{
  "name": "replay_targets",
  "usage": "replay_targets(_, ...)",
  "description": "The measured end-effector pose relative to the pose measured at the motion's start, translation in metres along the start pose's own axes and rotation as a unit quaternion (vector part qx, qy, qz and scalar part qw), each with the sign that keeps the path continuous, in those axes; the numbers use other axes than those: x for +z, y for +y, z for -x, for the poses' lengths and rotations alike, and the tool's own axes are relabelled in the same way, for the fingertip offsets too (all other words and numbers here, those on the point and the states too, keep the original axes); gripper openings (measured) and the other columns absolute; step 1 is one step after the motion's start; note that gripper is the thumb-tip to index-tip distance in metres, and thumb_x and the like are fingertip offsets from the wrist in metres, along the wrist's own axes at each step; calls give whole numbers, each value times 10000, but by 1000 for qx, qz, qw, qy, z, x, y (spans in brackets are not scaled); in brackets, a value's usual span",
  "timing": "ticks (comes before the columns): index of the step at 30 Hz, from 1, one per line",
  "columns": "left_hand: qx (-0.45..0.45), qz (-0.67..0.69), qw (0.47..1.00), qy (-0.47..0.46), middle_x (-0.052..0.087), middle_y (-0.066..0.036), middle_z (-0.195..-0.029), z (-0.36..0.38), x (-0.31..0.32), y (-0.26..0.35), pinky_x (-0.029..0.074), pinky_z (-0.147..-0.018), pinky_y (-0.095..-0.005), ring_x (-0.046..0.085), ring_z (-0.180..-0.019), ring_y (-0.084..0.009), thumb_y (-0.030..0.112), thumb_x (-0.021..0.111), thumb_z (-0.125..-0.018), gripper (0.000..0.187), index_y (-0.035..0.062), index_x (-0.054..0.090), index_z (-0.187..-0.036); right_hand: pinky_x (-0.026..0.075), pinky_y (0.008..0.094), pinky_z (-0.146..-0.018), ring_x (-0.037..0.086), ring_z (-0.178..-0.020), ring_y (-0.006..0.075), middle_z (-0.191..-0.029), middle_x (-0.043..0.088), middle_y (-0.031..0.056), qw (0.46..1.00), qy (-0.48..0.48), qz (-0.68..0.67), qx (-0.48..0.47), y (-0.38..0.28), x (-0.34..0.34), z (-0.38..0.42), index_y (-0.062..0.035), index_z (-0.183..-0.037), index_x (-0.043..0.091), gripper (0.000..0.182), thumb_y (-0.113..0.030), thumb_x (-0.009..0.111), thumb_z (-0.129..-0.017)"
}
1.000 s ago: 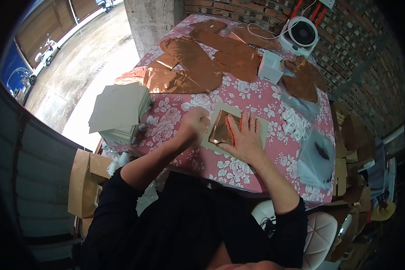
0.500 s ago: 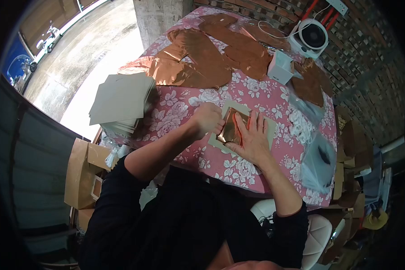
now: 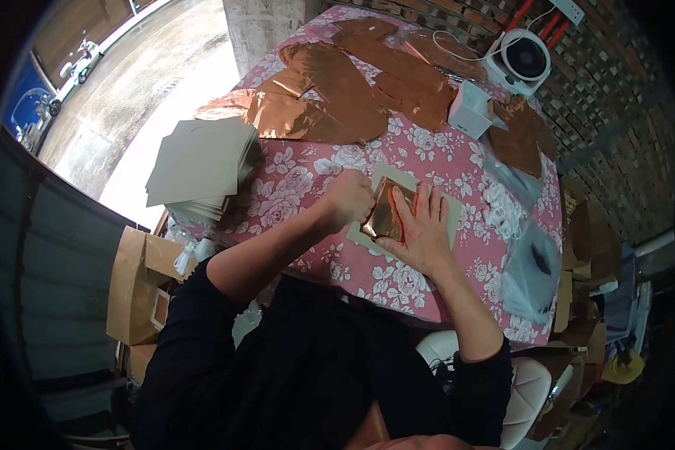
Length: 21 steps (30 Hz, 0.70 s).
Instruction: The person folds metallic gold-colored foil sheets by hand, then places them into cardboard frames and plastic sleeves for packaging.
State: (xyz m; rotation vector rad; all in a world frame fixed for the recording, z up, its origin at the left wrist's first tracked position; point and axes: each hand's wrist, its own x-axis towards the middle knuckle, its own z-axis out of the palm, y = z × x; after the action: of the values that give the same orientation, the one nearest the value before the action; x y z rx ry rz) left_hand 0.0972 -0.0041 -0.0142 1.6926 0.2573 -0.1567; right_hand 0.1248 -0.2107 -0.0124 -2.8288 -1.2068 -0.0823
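A shiny copper-coloured foil piece [image 3: 383, 217], roughly square, lies on a grey-green board [image 3: 388, 173] near the front of the table. My right hand [image 3: 423, 231] rests flat across the foil's right part, fingers spread, covering some of it. Beside the foil's left edge, my left hand [image 3: 349, 199] is curled into a closed fist. Its fingertips face the foil edge, and whatever they may pinch is hidden.
A stack of grey boards [image 3: 199, 161] stands on the left. Large copper foil sheets [image 3: 330, 97] spread over the far side. A white box [image 3: 470, 109], a white fan [image 3: 519, 64], white cords [image 3: 502, 212] and clear plastic bags [image 3: 531, 281] lie along the right of the flowered tablecloth [image 3: 292, 184].
My left fist has shifted very slightly along the foil's left edge. My right hand stays flat in the same place on the foil.
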Motion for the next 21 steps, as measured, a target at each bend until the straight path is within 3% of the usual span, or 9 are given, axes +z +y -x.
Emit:
replay_targets(1, -22, 64, 998, -14, 636, -143, -806, -2, 0, -1, 529, -619, -344, 624, -686, -226, 26, 448, -882, 220, -88, 573, -1022, 79, 611, -1112, 92, -1382, 548, -1496, 145, 334, 1000, 0, 0, 0, 0, 0, 0, -186, -1499, 274, 984, -785, 484, -748)
replay_targets(5, -42, 81, 995, -27, 634, -139, -808, -7, 2, 1, 531, -595, -349, 626, -670, -226, 27, 462, -881, 190, -80, 581, -983, 77, 612, -1112, 92, -1382, 548, -1494, 151, 335, 1000, 5, -8, 1, 1, 1, 0, -180, -1501, 268, 990, -785, 486, -748)
replay_targets(11, -7, -37, 999, -24, 627, -136, -799, 5, 1, 13, 532, -606, -346, 627, -678, -234, 21, 502, -861, 215, -94, 581, -1024, 77, 612, -1112, 94, -1380, 549, -1492, 153, 335, 1000, 2, -2, 1, 0, 1, 0, -177, -1503, 259, 998, -786, 487, -746)
replay_targets(13, 105, -184, 977, 35, 630, -135, -815, 12, 1, 8, 534, -640, -347, 633, -705, -240, 23, 507, -859, 257, -110, 564, -1072, 79, 613, -1111, 95, -1379, 550, -1491, 154, 336, 1000, 7, 1, 1, 1, 1, 0, -178, -1504, 257, 1000, -789, 484, -746)
replay_targets(14, 105, -185, 977, 34, 630, -135, -815, 14, 2, 7, 534, -640, -347, 633, -705, -240, 23, 507, -859, 257, -110, 564, -1072, 81, 614, -1110, 96, -1378, 551, -1490, 154, 336, 1000, 9, -2, 0, 1, 2, 1, -177, -1503, 258, 999, -790, 482, -747)
replay_targets(17, 79, -161, 983, 27, 645, -164, -854, 15, 1, 4, 534, -669, -352, 644, -743, -251, 25, 479, -876, 284, -123, 534, -1112, 83, 615, -1109, 99, -1376, 553, -1489, 153, 339, 1000, 9, -5, 0, 0, 1, 1, -178, -1502, 261, 995, -791, 477, -749)
replay_targets(20, 38, -69, 997, 11, 651, -197, -878, 6, 0, -6, 538, -663, -350, 654, -747, -265, 14, 440, -891, 313, -130, 493, -1163, 81, 615, -1108, 100, -1374, 554, -1488, 150, 343, 1000, 10, -5, -2, 1, 2, 1, -181, -1500, 268, 986, -789, 476, -752)
replay_targets(21, 15, 26, 1000, -9, 650, -208, -882, 6, -2, -6, 541, -654, -348, 655, -740, -269, 11, 423, -898, 319, -133, 481, -1177, 81, 615, -1108, 101, -1374, 554, -1487, 148, 345, 1000, 13, -5, -4, 1, 3, 1, -183, -1499, 273, 981, -788, 476, -753)
